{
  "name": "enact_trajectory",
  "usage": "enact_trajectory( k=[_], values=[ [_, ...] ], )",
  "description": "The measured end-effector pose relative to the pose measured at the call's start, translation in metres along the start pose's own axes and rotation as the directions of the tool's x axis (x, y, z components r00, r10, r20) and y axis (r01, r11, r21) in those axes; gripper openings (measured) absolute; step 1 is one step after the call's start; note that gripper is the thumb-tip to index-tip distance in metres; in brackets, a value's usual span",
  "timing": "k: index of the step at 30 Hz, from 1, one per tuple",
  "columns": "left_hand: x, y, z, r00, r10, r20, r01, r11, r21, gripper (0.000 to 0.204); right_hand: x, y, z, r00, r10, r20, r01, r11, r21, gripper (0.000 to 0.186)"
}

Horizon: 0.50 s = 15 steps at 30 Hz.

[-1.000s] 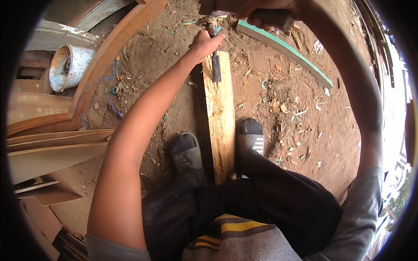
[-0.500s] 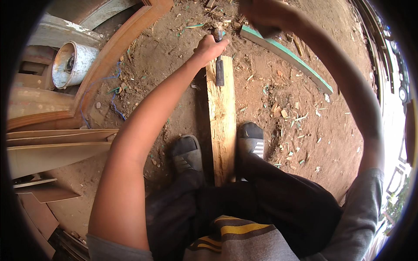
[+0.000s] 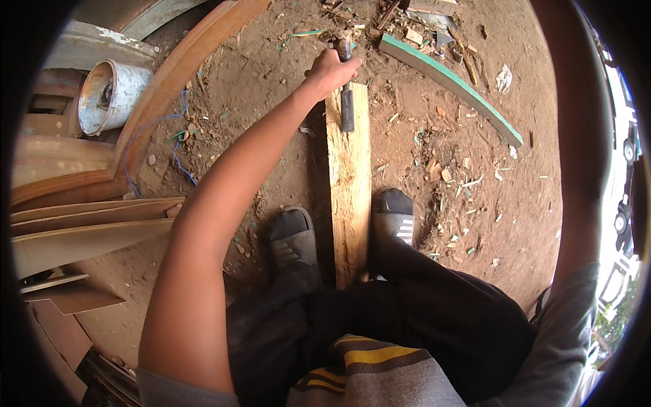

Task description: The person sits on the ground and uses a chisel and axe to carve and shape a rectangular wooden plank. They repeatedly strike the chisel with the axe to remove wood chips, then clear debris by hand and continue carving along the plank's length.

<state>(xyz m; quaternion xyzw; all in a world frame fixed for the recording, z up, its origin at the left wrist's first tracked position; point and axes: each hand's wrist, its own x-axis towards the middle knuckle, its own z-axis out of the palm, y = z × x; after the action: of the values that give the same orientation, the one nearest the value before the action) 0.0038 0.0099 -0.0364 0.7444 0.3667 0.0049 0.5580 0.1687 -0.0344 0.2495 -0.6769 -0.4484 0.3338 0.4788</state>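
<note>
A chisel [image 3: 348, 114] with a broad dark blade is gripped in my closed left hand [image 3: 330, 70]. Its blade points back toward me over the far end of a pale, rough-hewn timber [image 3: 350, 183]; whether the edge touches the wood I cannot tell. The handle end sticks out beyond my fist. Running away from me, the timber lies between my two sandalled feet. My right arm is raised along the right side, and its hand is out of the picture past the top edge.
Right of the timber's far end lies a green-edged board [image 3: 453, 87]. Wood chips [image 3: 434, 169] litter the dirt. On the left are a paint-stained bucket [image 3: 114, 97], a curved wooden frame [image 3: 152, 102] and stacked panels [image 3: 88, 234]. Scrap pieces [image 3: 430, 34] lie at the far side.
My right arm has swung up and outward to the right, taking its blurred hand out of view. My left hand keeps its hold on the chisel, nearly unmoved.
</note>
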Motion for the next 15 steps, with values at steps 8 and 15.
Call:
enact_trajectory(
  k=[8,15],
  values=[
    [0.005,-0.014,0.005,0.999,0.028,-0.031,-0.028,0.999,-0.021,0.032,-0.066,0.108,0.024,0.699,0.649,0.301,-0.526,0.751,-0.399,0.030],
    [-0.010,0.003,0.011,0.989,0.144,-0.013,-0.144,0.989,0.026,0.034,-0.111,0.129,-0.003,0.749,0.570,0.338,-0.639,0.756,0.141,0.030]
  ],
)
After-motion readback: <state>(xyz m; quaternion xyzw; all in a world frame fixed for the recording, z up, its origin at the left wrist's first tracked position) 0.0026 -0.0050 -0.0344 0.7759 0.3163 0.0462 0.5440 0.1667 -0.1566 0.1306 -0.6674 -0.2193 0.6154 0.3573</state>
